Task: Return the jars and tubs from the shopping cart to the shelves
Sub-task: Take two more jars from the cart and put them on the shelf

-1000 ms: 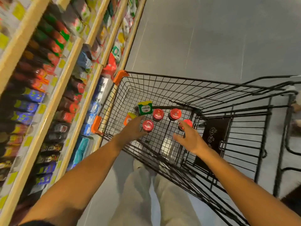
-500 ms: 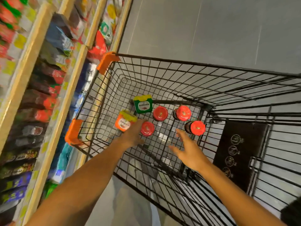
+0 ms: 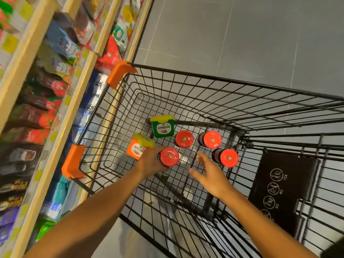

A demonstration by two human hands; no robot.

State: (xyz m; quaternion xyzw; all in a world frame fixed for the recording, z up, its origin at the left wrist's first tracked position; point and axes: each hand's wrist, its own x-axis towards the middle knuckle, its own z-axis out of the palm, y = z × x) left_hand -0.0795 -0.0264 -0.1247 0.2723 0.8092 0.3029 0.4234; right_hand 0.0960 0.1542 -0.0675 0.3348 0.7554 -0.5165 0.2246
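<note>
Inside the black wire shopping cart (image 3: 223, 84) stand several dark jars with red lids, a green tub (image 3: 163, 126) and an orange tub (image 3: 138, 147), both with yellow lids. My left hand (image 3: 150, 162) grips the nearest red-lidded jar (image 3: 169, 156) around its side. My right hand (image 3: 210, 174) hovers with fingers spread, just left of another red-lidded jar (image 3: 228, 157), not touching it. Two more jars (image 3: 184, 138) (image 3: 212, 139) stand further back.
Wooden shelves (image 3: 61, 131) packed with sauce pouches and packets run along the left, close to the cart's orange corner guards (image 3: 119, 72). A black child-seat flap (image 3: 279, 190) with pictograms closes the cart's near right. Grey tiled floor (image 3: 242, 34) lies beyond.
My left hand has closed around the nearest red-lidded jar. My right hand has edged forward toward the right-hand jar. The view has tilted further down into the cart.
</note>
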